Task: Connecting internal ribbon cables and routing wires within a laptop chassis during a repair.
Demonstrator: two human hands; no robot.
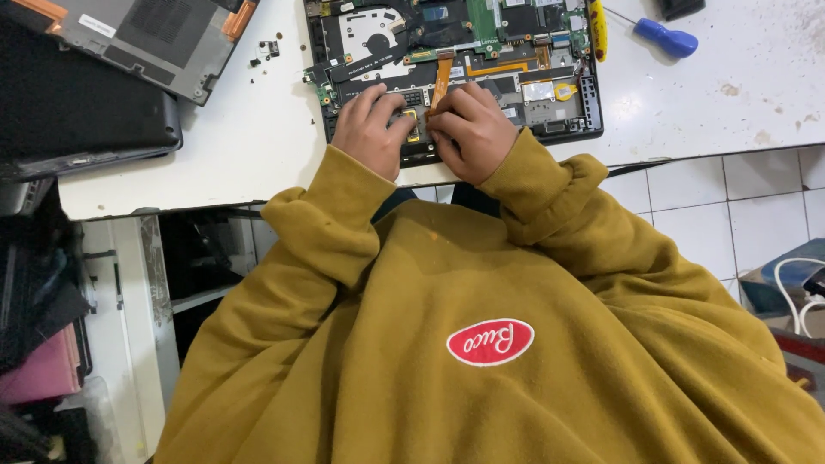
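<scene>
Both hands, left hand (371, 129) and right hand (470, 129), press bent fingers on the open laptop (533, 86) by the white table (258, 146) edge; a blue screwdriver (666, 38) lies apart; a grey cover (150, 39) with a white label sits top left

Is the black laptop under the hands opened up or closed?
Opened up: the black laptop shows its bare circuit boards and orange ribbon cable; both hands rest inside it.

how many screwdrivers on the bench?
2. A blue-handled screwdriver lies on the white table right of the opened laptop; a yellow-handled one lies along the laptop's right edge. More may be out of frame.
</scene>
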